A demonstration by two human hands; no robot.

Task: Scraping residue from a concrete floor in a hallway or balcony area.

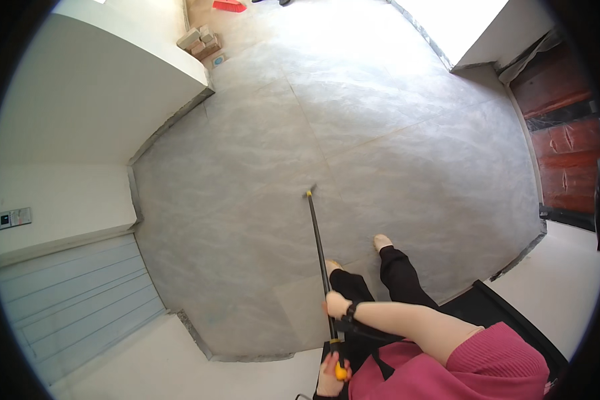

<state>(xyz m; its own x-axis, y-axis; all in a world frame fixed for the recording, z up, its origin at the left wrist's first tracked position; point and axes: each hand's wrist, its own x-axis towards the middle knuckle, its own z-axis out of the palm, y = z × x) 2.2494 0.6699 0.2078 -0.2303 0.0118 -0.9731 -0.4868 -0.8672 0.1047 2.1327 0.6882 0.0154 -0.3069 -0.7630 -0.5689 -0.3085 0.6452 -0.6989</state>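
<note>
A long-handled floor scraper (318,243) with a thin black pole slants away from my body. Its narrow dark head (310,193), with a yellow collar, rests on the grey tiled floor ahead of my feet. My right hand (338,305), with a black band at the wrist, is closed around the pole partway up. Lower down, close to my body, my left hand (331,377) grips the yellow and black end of the handle. My light-coloured shoes (381,242) stand on the floor just right of the pole.
Grey marbled floor tiles (247,180) spread between white walls with rough lower edges. Several bricks (202,44) are piled at the far left corner, near a red broom head (229,6). A pale panelled door (87,300) is at left, and a reddish-brown door (567,143) at right.
</note>
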